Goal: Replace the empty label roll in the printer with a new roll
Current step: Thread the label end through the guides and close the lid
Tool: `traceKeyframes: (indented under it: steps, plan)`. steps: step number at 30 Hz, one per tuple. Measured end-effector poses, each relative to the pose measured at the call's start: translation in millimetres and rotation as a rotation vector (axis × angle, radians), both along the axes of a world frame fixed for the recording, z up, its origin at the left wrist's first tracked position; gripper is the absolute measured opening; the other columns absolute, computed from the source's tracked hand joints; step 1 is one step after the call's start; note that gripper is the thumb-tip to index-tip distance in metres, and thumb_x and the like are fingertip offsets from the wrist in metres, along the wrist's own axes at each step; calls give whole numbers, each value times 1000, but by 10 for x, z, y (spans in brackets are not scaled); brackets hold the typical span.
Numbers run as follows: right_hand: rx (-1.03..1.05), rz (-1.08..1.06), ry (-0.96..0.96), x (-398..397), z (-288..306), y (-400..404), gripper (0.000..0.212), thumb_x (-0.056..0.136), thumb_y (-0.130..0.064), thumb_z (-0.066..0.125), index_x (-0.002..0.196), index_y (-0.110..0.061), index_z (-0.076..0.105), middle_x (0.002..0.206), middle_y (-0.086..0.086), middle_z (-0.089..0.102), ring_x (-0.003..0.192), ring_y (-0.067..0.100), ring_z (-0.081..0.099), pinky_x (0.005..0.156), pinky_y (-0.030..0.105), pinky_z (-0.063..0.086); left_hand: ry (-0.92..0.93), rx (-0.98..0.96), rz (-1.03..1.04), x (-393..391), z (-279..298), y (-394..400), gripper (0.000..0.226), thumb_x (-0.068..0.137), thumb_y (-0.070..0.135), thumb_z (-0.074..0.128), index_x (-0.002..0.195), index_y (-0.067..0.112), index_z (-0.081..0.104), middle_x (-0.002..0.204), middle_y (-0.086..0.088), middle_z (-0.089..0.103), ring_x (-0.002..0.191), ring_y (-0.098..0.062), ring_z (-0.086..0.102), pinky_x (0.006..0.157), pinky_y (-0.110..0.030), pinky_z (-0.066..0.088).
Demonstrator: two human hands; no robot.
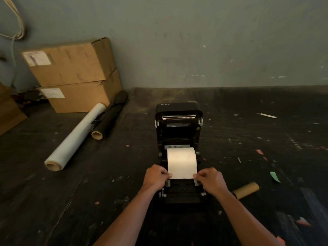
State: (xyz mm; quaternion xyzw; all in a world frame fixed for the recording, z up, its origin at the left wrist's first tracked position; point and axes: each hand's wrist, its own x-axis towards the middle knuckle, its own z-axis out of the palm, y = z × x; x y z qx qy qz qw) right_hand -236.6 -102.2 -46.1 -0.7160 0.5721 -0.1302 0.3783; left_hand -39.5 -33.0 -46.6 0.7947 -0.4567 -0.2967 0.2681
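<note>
A black label printer [178, 128] stands open on the dark table, its lid tipped back. A new white label roll [181, 159] sits in the printer's bay, with its free end drawn toward me over the front. My left hand [156, 175] pinches the left corner of that paper end. My right hand [210, 178] pinches the right corner. An empty brown cardboard core [246, 189] lies on the table just right of the printer, behind my right forearm.
Two stacked cardboard boxes [74, 75] stand at the back left against the wall. In front of them lie a clear film roll [76, 134] and a black roll [110, 116]. A pen-like object [267, 115] lies at the far right. Paper scraps dot the table.
</note>
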Motion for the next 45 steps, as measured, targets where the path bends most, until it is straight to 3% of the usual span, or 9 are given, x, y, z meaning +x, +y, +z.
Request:
traceKeyframes:
  steps: [10, 18, 24, 29, 36, 40, 45]
  plan:
    - [17, 111, 170, 40, -6, -147, 12, 90, -33, 59, 91, -25, 68, 80, -5, 66, 69, 5, 63, 59, 19, 47, -78, 36, -92, 62, 11, -71, 15, 84, 27, 72, 92, 14, 76, 93, -1, 73, 75, -4, 61, 70, -18, 44]
    - [23, 74, 57, 9, -53, -180, 11, 89, -31, 62, 94, -25, 69, 83, -7, 66, 74, 7, 64, 65, 21, 50, -27, 149, -160, 159, 87, -148, 16, 83, 27, 73, 94, 16, 75, 99, 0, 72, 82, -7, 61, 76, -22, 45]
    - [3, 157, 148, 20, -48, -203, 11, 91, -32, 58, 90, -27, 67, 79, -6, 65, 69, 5, 63, 56, 16, 44, -53, 225, -199, 168, 121, -213, 15, 80, 26, 75, 90, 15, 74, 99, -1, 71, 85, -9, 63, 75, -23, 46]
    - [9, 177, 158, 14, -44, -230, 11, 91, -31, 59, 87, -27, 68, 81, -5, 66, 71, 5, 63, 57, 17, 44, -12, 221, -186, 183, 135, -233, 12, 78, 28, 77, 78, 17, 72, 79, 6, 66, 73, -4, 59, 62, -19, 43]
    - [47, 203, 125, 6, -33, -288, 10, 88, -30, 63, 91, -25, 71, 88, -6, 67, 79, 5, 62, 61, 16, 42, 14, 209, -215, 204, 137, -216, 14, 81, 23, 75, 91, 14, 75, 99, -2, 72, 87, -11, 62, 79, -24, 46]
    - [68, 160, 42, -3, -23, -267, 8, 84, -34, 67, 82, -27, 70, 81, -7, 68, 77, 5, 63, 60, 16, 42, -4, 247, -265, 213, 167, -252, 10, 82, 23, 73, 88, 15, 74, 85, 5, 65, 77, -5, 58, 73, -23, 44]
    - [49, 172, 79, 22, -36, -247, 9, 88, -31, 63, 82, -27, 67, 78, -7, 65, 72, 6, 62, 58, 17, 43, -17, 258, -295, 226, 162, -296, 5, 83, 21, 73, 85, 18, 70, 79, 9, 61, 72, 0, 55, 72, -22, 44]
